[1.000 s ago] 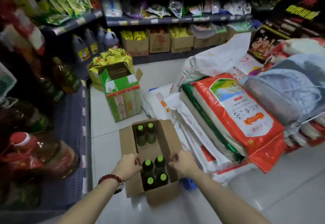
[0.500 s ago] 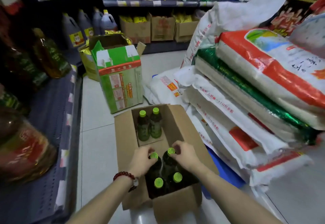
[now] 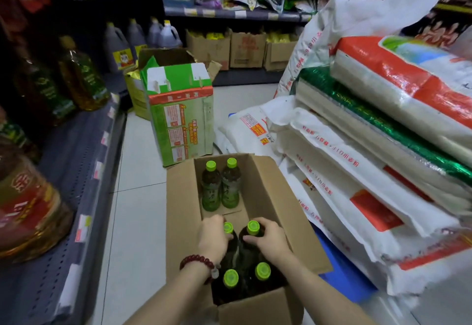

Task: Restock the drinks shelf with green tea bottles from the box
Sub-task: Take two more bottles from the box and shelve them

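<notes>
Open cardboard box (image 3: pixel 265 179) sits on the tiled floor (image 3: pixel 135 222) in a shop aisle, flaps up. Six green tea bottles inside, all upright, lime-green caps. Far pair (image 3: pixel 221 184) stands side by side against the far wall of the box, labels visible. Near group of four is packed two by two at the near end.

Left hand (image 3: pixel 213 238) is down in the box, fingers curled around the neck of the back-left bottle (image 3: pixel 228 227) of the near four; cap half hidden behind the hand. Red bead bracelet (image 3: pixel 196 260) on that wrist. Right hand (image 3: pixel 270 240) grips the back-right bottle (image 3: pixel 252 227) just below its cap, fingers wrapped round the shoulder, cap fully visible. Both gripped bottles appear seated in the box among the others. Front two bottles (image 3: pixel 246 275) untouched, between the forearms.

Surroundings: grey shelf (image 3: pixel 76 171) runs along the left with price tags on its edge, carrying large cooking oil bottles (image 3: pixel 81 74), blurred near the camera. A green and white carton (image 3: pixel 180 110) stands open on the floor just beyond the box. Right of the box, a stack of rice sacks (image 3: pixel 357 146), white with red print, an orange and white one on top. Dark jugs (image 3: pixel 143 41) and brown cartons (image 3: pixel 245 48) along the back shelving. Something blue (image 3: pixel 342 273) on the floor under the sacks, can't tell what.
</notes>
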### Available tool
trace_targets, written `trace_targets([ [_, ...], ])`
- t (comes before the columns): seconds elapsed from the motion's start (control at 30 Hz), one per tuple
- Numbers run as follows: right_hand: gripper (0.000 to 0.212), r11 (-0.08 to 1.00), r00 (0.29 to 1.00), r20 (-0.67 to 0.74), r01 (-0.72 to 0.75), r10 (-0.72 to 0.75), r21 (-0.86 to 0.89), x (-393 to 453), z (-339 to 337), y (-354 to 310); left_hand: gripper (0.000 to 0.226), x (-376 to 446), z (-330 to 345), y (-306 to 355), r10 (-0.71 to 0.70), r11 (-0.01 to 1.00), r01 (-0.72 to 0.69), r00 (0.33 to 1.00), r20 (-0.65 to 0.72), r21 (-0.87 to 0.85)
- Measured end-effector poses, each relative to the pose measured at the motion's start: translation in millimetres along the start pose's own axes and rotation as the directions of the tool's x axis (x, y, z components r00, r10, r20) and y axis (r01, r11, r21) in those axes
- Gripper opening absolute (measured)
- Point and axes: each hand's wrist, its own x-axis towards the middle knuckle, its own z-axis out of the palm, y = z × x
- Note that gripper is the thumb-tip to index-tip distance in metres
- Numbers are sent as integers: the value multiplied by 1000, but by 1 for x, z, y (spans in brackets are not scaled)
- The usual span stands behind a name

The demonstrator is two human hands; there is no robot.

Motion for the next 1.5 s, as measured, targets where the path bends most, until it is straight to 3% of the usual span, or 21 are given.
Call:
trace_targets([
  [0.23,27,966,1000,25,7,-14,257,11,11,16,41,5,22,2,-70,920,40,996,-61,-390],
  [0.47,16,942,999,-13,40,-38,333,18,17,22,36,18,35,-3,-132,860,104,991,-21,-500],
  [0.63,13,931,997,-42,71,-60,359,21,23,20,37,23,39,-7,-160,594,163,984,83,-788],
  [0.93,12,853,999,-39,50,-35,519,16,13,10,30,15,26,2,-167,488,159,982,87,-858],
  [1.27,26,815,996,-83,15,41,580,-29,-95,-123,28,-37,-109,84,-133,509,136,988,78,-850],
  [1.5,16,841,995,-85,89,-51,534,-81,-208,-267,44,-91,-262,165,-73,530,66,997,32,-846],
])
